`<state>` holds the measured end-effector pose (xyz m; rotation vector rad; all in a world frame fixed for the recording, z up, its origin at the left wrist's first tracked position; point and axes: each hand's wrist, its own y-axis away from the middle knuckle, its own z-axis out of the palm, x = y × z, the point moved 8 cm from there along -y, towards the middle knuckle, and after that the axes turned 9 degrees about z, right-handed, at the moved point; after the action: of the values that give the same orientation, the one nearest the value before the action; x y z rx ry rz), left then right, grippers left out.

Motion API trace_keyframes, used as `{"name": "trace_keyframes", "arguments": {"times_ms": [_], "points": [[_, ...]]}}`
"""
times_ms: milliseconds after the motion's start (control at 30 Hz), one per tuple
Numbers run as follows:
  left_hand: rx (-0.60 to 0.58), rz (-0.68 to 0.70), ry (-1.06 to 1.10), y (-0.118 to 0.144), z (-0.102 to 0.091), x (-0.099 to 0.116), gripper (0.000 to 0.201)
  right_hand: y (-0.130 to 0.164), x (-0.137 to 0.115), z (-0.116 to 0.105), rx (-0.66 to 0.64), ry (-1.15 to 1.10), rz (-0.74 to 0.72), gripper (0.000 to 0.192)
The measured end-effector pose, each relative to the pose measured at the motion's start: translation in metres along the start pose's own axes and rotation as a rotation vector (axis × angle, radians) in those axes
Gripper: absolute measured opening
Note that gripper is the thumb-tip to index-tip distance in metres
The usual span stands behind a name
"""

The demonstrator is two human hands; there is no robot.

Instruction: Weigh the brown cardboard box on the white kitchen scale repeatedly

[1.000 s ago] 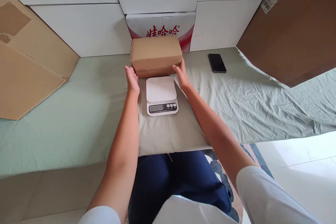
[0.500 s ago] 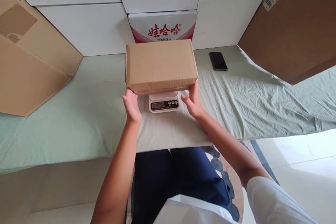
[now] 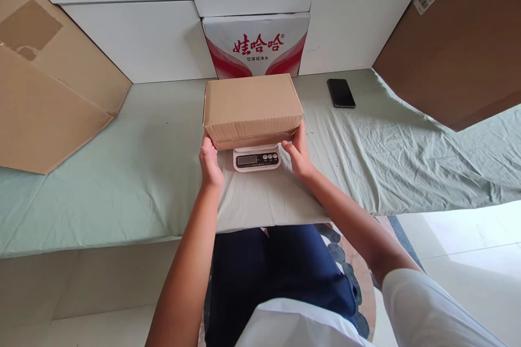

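A closed brown cardboard box (image 3: 252,108) rests on top of a small white digital scale (image 3: 257,159), whose display and buttons stick out below the box's near edge. My left hand (image 3: 210,162) presses the box's lower left corner. My right hand (image 3: 298,153) holds its lower right corner. Both hands grip the box from the sides. The scale's platform is hidden under the box.
A pale green cloth (image 3: 122,173) covers the table. A black phone (image 3: 341,92) lies at the back right. A red-and-white printed carton (image 3: 255,43) stands behind the box. Large brown cartons lean at the left (image 3: 49,97) and right (image 3: 459,49). White panels form the back wall.
Both hands lifted the box from behind the scale, carried it toward me, and lowered it onto the scale's platform. The view shifted slightly.
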<state>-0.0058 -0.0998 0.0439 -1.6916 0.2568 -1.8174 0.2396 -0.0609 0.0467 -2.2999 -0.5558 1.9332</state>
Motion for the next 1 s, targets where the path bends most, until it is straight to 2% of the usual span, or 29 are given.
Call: {"name": "trace_keyframes", "arguments": {"times_ms": [233, 567, 733, 1000], "points": [[-0.003, 0.016, -0.003, 0.0, -0.002, -0.001, 0.085, 0.001, -0.003, -0.004, 0.06, -0.059, -0.005, 0.085], [-0.022, 0.029, -0.026, 0.0, -0.002, 0.002, 0.089, 0.002, 0.0, -0.005, 0.104, -0.007, -0.012, 0.084], [0.007, 0.06, -0.019, -0.001, -0.008, 0.004, 0.089, 0.002, -0.007, -0.009, 0.136, -0.089, -0.021, 0.084], [0.022, 0.077, -0.014, -0.003, -0.011, -0.001, 0.088, -0.003, 0.005, -0.02, 0.158, -0.125, 0.019, 0.085]]}}
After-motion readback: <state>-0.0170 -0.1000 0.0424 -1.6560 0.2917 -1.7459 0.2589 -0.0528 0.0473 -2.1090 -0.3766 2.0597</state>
